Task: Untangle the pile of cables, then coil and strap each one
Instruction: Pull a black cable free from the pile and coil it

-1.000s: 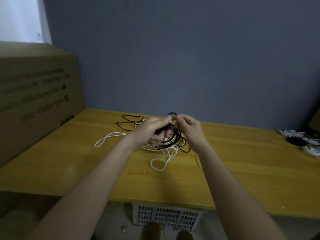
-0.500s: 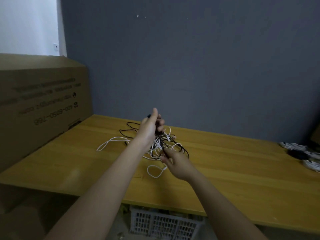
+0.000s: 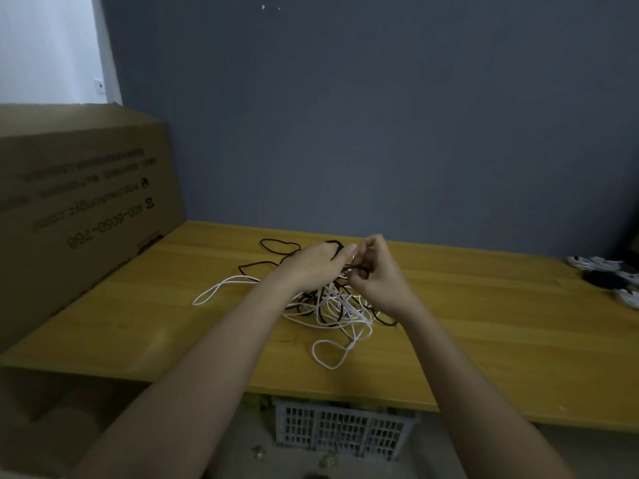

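Note:
A tangled pile of cables lies in the middle of the wooden table (image 3: pixel 484 340). White cable (image 3: pixel 332 354) loops toward the front edge and out to the left. Black cable (image 3: pixel 276 244) loops toward the back wall. My left hand (image 3: pixel 316 267) is over the pile's back part and grips a black strand. My right hand (image 3: pixel 378 274) is right beside it, fingers curled, pinching the black cable just above the pile. The strands under both hands are hidden.
A big cardboard box (image 3: pixel 83 209) stands along the table's left side. Several coiled white and black cables (image 3: pixel 608 274) lie at the far right edge. A grey plastic crate (image 3: pixel 342 430) sits on the floor under the table's front edge.
My left hand has come down from its raised position to the pile. My right hand has moved up and back to meet it. The camera view has shifted slightly.

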